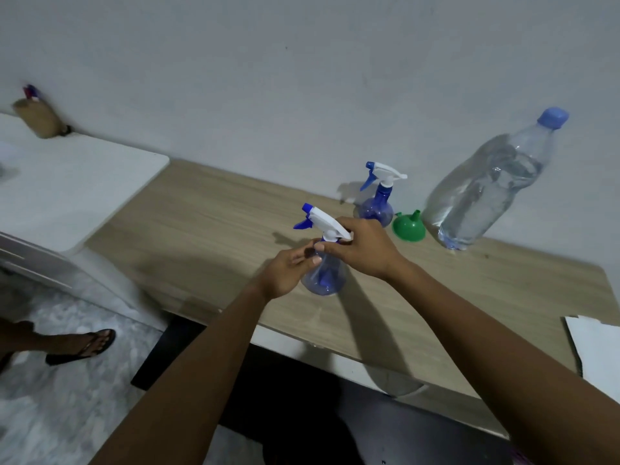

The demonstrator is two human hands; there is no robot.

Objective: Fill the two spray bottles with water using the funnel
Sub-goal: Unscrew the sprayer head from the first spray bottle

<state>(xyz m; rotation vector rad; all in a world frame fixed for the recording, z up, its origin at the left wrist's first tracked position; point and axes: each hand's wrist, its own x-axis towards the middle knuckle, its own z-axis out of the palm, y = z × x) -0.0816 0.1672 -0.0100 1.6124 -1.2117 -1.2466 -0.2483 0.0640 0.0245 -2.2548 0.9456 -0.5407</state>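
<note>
left hand (288, 270) sits at the end of a long, straight forearm that crosses the table's front edge from the lower left, with fingers and thumb curled round the shoulder of the near spray bottle (323, 280), just under its neck. right hand (360, 246) is in from the lower right, wrist bent a little, fingers wrapped over the collar below the white trigger head (323, 221), one fingertip showing on my side. from where i sit both hands are clamped on the same bottle, and i cannot tell whether they touch each other at the neck. that bottle stands upright on the wooden table (201, 223), about mid-table and nearer the front edge than the other things. its body is clear blue with something darker blue showing inside, and its head is white with a blue nozzle and blue lever pointing left. i cannot make out a water level in it. the far spray bottle (375, 204), same make, stands upright close to the wall with its head on. just beside it on the right, the green funnel (409, 228) sits wide mouth down, spout up. right of that stands the large clear water bottle (486, 186), blue cap on, mostly full, by the wall. a white card sheet (597, 350) lies at the table's right edge.
</note>
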